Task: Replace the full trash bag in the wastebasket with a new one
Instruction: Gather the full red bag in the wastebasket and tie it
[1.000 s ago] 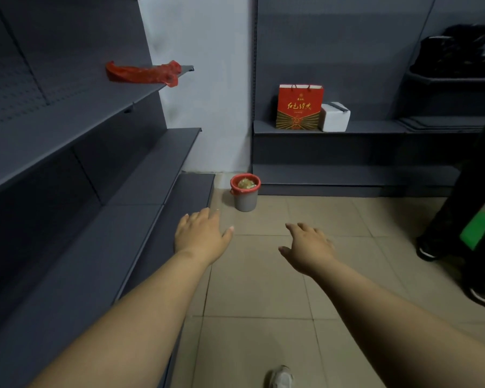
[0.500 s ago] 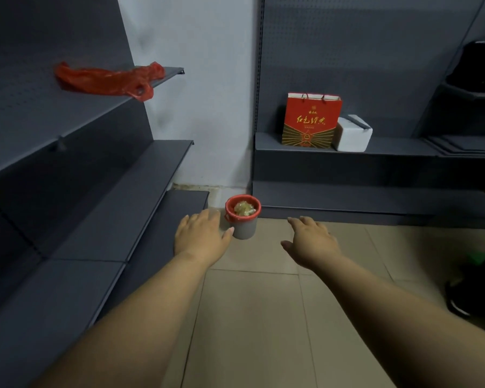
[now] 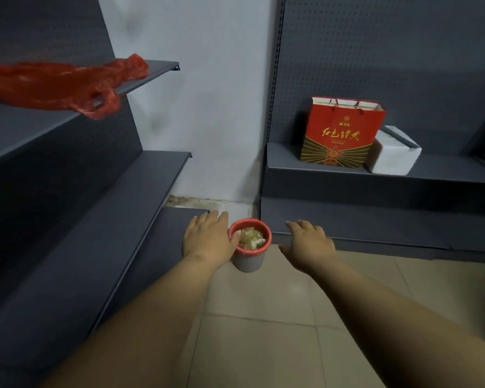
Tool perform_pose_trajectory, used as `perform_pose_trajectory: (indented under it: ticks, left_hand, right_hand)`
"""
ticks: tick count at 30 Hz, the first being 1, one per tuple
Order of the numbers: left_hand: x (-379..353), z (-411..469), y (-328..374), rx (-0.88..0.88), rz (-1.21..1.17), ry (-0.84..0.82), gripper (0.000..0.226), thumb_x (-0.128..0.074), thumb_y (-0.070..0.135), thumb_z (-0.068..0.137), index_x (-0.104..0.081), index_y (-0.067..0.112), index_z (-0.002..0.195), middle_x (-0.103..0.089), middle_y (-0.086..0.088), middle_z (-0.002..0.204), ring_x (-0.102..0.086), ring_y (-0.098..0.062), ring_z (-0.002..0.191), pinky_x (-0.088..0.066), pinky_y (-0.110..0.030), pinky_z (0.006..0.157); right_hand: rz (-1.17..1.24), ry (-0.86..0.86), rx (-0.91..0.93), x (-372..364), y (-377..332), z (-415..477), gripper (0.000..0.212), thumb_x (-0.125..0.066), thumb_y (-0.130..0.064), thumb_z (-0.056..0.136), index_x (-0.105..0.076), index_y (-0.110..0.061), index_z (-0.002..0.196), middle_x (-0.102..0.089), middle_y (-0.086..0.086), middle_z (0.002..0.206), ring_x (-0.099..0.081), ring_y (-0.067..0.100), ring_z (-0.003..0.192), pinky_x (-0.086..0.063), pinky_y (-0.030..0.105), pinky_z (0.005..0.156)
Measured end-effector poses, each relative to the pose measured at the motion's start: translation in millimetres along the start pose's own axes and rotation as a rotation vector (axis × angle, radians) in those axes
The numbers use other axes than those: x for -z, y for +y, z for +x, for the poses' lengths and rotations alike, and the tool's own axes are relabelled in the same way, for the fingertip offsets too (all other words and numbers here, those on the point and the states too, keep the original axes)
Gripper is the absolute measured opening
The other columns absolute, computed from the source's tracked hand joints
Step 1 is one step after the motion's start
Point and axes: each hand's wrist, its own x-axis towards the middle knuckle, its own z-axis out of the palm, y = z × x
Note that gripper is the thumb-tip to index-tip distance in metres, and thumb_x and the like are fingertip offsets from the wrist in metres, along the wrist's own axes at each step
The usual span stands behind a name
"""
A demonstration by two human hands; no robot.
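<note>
Both palms spread empty: left hand [image 3: 207, 238] overlaps the rim of the grey wastebasket [image 3: 249, 259], contact unclear; right hand [image 3: 310, 242] apart. Its red trash bag [image 3: 266, 233] holds pale, blurred crumpled waste on floor tile.

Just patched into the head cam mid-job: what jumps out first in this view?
The loose red plastic bag draped over the upper left shelf, and the red gift bag beside a white box on the right shelf. Low centre, the grey wastebasket with its red liner, full of trash, stands on the floor between the open left hand and right hand.
</note>
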Motion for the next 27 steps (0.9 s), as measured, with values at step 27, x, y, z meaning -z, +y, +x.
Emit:
perform_pose_trajectory:
  ticks: [27]
  left_hand:
    - [-174.9,408.4,-2.9,0.341,-0.130,-0.178,0.053,-0.036,0.045,0.095,-0.040,0.014,0.137,-0.044,-0.008,0.144,-0.039,-0.025,0.134,-0.027,-0.039,0.111]
  right_hand:
    - [-0.069,-0.257,0.179,-73.9,56.5,493.8,0.060,-0.043,-0.040,0.096,-0.021,-0.025,0.150,-0.022,0.003,0.157,-0.023,0.026,0.143,-0.026,0.044,0.113]
